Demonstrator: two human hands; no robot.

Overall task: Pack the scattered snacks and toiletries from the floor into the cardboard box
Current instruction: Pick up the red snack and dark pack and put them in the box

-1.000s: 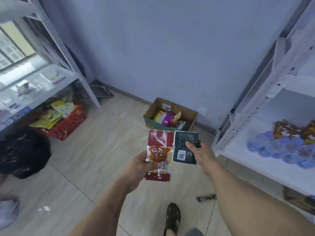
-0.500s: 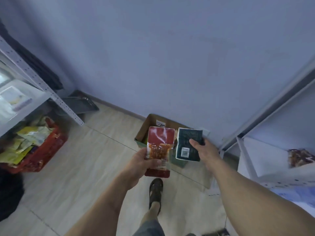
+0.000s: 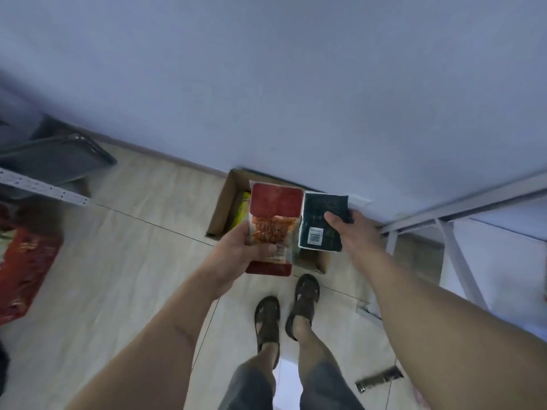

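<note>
At the bottom of the view, the person's two feet in dark sandals (image 3: 285, 313) stand on the pale tiled floor (image 3: 124, 261), with a small dark wrapper (image 3: 379, 380) lying on the tiles to their right. Above the feet, both arms reach forward. The left hand (image 3: 236, 255) grips a red pouch (image 3: 273, 229) from its lower left, thumb pressed over the clear window that shows orange snack pieces. Just beside it, the right hand (image 3: 355, 235) pinches a dark green packet (image 3: 322, 221) at its right edge, thumb on the face above a white barcode label. The two packs are held upright, side by side, edges nearly touching, directly over the cardboard box (image 3: 220, 208). The box sits open on the floor against the wall (image 3: 266, 84); most of its inside is hidden behind the packs, but yellow-green packaging (image 3: 241, 210) shows along its left side. To the right stands a white metal rack (image 3: 450, 232). Far left, a red basket (image 3: 26, 261) holds something too blurred to tell, and beyond it a dark tray (image 3: 56, 155) leans near the wall.
</note>
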